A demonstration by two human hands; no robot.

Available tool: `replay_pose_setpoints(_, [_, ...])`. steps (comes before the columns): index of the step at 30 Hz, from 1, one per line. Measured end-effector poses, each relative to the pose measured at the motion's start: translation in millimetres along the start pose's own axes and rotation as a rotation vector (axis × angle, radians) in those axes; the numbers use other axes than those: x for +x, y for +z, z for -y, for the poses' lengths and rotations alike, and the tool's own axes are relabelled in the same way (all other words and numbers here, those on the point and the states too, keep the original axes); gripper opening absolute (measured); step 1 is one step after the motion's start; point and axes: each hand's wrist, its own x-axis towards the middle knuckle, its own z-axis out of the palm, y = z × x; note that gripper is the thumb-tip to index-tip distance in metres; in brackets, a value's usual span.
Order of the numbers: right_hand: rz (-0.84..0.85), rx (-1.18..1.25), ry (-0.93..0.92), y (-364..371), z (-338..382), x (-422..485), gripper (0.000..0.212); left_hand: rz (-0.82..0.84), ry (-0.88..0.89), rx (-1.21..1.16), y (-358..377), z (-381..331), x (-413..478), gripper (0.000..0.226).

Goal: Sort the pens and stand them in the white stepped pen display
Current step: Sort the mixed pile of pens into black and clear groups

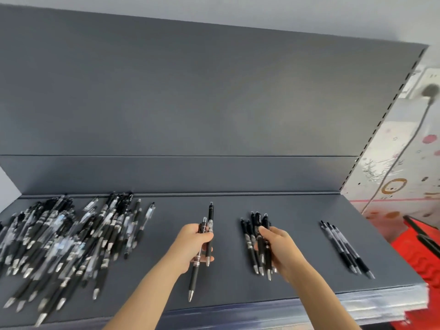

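Shelf (297, 234), dark grey, carries a big heap of black pens (59, 246) at left, a small cluster (248, 241) right of centre and 3 pens (345, 248) far right. Left grip (192, 246) holds several held pens (193, 275) at centre; right grip (278, 248) clasps the cluster.

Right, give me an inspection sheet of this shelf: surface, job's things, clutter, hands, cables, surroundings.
Surface: dark grey shelf, flat, with a grey back panel.
Job's things: loose pile of pens at left; bundle of black pens right of centre; small row of pens further right; white stepped display not in view.
Clutter: red basket beside the shelf's right end.
Hands: left hand grips a few pens, tips toward the person; right hand grips the bundle.
Cables: grey cable hanging from a plug on the right wall.
Surroundings: patterned wall at right.
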Motion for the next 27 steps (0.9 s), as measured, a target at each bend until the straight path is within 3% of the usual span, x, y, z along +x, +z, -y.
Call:
replay_pose_setpoints(7, [-0.016, -0.220, 0.038, -77.1, -4.1, 25.7, 0.008, -0.044, -0.019, 0.175, 57.4, 1.5, 18.2, 0.014])
replay_pose_setpoints(12, [0.001, -0.438, 0.021, -81.9, -12.8, 42.0, 0.011, -0.103, -0.004, 0.315, 76.5, 0.7, 29.5, 0.026])
replay_pose_setpoints(18, [-0.038, -0.595, -0.097, -65.6, -12.2, 51.6, 0.005, -0.066, -0.008, 0.437, 89.3, 3.9, 45.2, 0.020])
replay_pose_setpoints(21, [-0.025, -0.617, -0.095, -60.4, -11.6, 54.1, 0.004, -0.050, -0.020, 0.443, 87.7, 2.9, 46.2, 0.011])
replay_pose_setpoints(27, [-0.057, -0.549, -0.055, -65.2, -12.1, 55.0, 0.010, -0.161, 0.038, 0.507, 67.4, 0.6, 53.2, 0.031])
